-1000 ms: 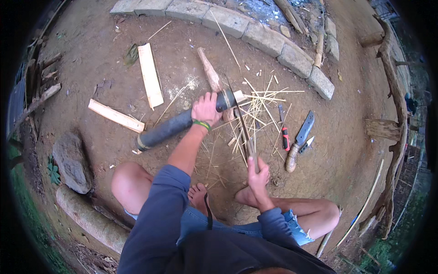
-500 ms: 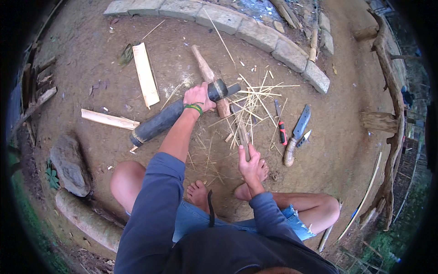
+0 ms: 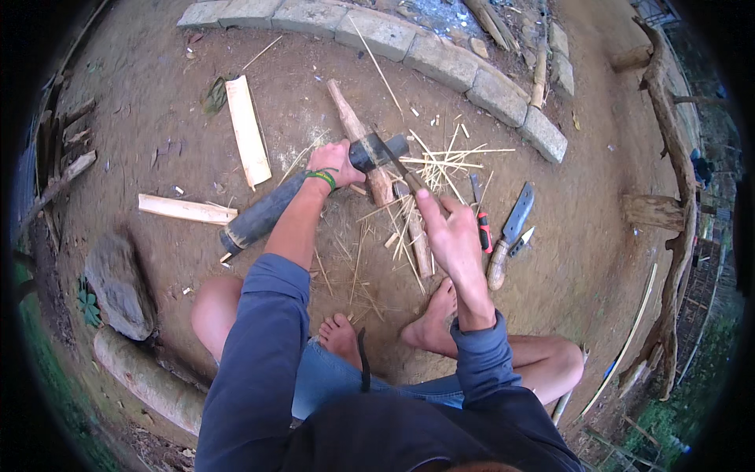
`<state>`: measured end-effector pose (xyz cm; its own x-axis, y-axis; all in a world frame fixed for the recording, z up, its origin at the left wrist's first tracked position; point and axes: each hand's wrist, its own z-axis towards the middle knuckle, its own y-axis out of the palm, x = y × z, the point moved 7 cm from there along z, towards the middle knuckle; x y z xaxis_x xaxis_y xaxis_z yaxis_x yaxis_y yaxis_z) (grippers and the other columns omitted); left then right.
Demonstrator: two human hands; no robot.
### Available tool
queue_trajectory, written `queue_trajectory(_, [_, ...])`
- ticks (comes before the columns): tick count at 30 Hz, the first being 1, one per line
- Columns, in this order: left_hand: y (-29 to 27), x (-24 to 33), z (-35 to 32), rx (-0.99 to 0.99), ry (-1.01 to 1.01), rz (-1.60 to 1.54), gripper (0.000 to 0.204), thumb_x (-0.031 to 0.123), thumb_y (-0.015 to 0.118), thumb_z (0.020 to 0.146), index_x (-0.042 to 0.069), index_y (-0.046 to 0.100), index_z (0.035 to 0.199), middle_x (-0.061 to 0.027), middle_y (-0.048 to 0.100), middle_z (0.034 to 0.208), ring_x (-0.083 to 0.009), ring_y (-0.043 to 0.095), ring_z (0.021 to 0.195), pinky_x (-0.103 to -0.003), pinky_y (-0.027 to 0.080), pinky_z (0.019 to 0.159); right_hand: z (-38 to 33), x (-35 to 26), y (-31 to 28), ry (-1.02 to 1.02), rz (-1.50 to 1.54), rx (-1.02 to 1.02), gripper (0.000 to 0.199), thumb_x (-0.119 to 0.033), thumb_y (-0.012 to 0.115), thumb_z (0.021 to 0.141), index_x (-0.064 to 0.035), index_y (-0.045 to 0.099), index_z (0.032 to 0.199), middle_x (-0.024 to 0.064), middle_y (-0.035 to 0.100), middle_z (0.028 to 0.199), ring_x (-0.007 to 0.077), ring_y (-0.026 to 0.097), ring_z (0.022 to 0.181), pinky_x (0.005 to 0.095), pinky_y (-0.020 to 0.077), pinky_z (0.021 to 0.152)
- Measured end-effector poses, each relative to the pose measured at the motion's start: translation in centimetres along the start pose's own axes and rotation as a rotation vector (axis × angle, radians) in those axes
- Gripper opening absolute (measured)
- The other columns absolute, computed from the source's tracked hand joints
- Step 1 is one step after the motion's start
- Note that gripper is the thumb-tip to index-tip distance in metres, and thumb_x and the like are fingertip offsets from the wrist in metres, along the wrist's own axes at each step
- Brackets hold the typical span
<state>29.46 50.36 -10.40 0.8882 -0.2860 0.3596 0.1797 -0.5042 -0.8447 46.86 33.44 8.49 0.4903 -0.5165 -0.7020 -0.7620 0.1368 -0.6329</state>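
Observation:
A dark, blackened bamboo tube (image 3: 263, 211) lies slanting across a wooden stick (image 3: 350, 114), with its cut end toward the upper right. My left hand (image 3: 332, 164), a green band at its wrist, is closed round the tube near that end. My right hand (image 3: 454, 236) is closed on the brown handle of a narrow dark-bladed tool (image 3: 410, 181). That blade reaches up to the tube beside the stick; its exact kind is unclear. Under and beside my right hand lies a wooden-handled tool (image 3: 419, 244) among thin bamboo strips (image 3: 448, 165).
Right of the strips lie a red-and-black handled tool (image 3: 484, 232), a large knife (image 3: 515, 216) and a small knife (image 3: 522, 241). Split bamboo pieces (image 3: 248, 130) lie at left. A stone border (image 3: 377, 35) curves behind; a rock (image 3: 118, 287) sits at left.
My right hand has moved forward and up from near my foot, and the dark blade now meets the tube. The wooden-handled tool lies on the ground. My left hand shifted slightly left.

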Motion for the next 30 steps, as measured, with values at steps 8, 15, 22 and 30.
queue_trajectory(8, [0.4, 0.8, 0.2, 0.041, 0.014, -0.035, 0.071, 0.046, 0.083, 0.058, 0.003, 0.064, 0.112, -0.0236, 0.072, 0.101, -0.0403, 0.070, 0.097, -0.048, 0.057, 0.088, -3.2, 20.5, 10.4, -0.218, 0.107, 0.133, 0.027, -0.022, 0.058, 0.099, 0.0022, 0.068, 0.100, 0.0196, 0.059, 0.068, 0.0317, 0.057, 0.058, 0.0421, 0.0425, 0.057])
queue_trajectory(15, [0.0, 0.6, -1.4, 0.112, -0.010, 0.000, 0.071, 0.045, 0.084, 0.060, 0.003, 0.060, 0.112, -0.0213, 0.071, 0.104, -0.0380, 0.071, 0.096, -0.046, 0.058, 0.088, -5.6, 10.6, 6.7, -0.116, 0.130, 0.131, 0.030, -0.024, 0.059, 0.099, 0.0045, 0.066, 0.093, 0.0218, 0.061, 0.070, 0.0315, 0.061, 0.062, 0.0428, 0.0451, 0.060])
queue_trajectory(22, [2.8, 3.4, -3.9, 0.277, 0.020, 0.103, 0.072, 0.037, 0.087, 0.059, 0.006, 0.057, 0.117, -0.0153, 0.065, 0.109, -0.0331, 0.069, 0.099, -0.044, 0.058, 0.088, -6.8, 2.6, -1.1, 0.155, 0.221, -0.022, 0.038, -0.032, 0.060, 0.100, 0.0054, 0.065, 0.097, 0.0041, 0.055, 0.062, 0.0136, 0.055, 0.059, 0.0312, 0.0397, 0.052])
queue_trajectory(30, [2.6, 3.3, -4.1, 0.260, 0.003, 0.084, 0.074, 0.040, 0.089, 0.058, 0.010, 0.055, 0.118, -0.0118, 0.065, 0.110, -0.0327, 0.068, 0.102, -0.046, 0.056, 0.089, -14.8, 4.4, -5.6, 0.017, 0.363, 0.167, 0.029, -0.018, 0.064, 0.098, 0.0030, 0.057, 0.079, 0.0027, 0.051, 0.059, 0.0086, 0.045, 0.052, 0.0291, 0.0345, 0.050])
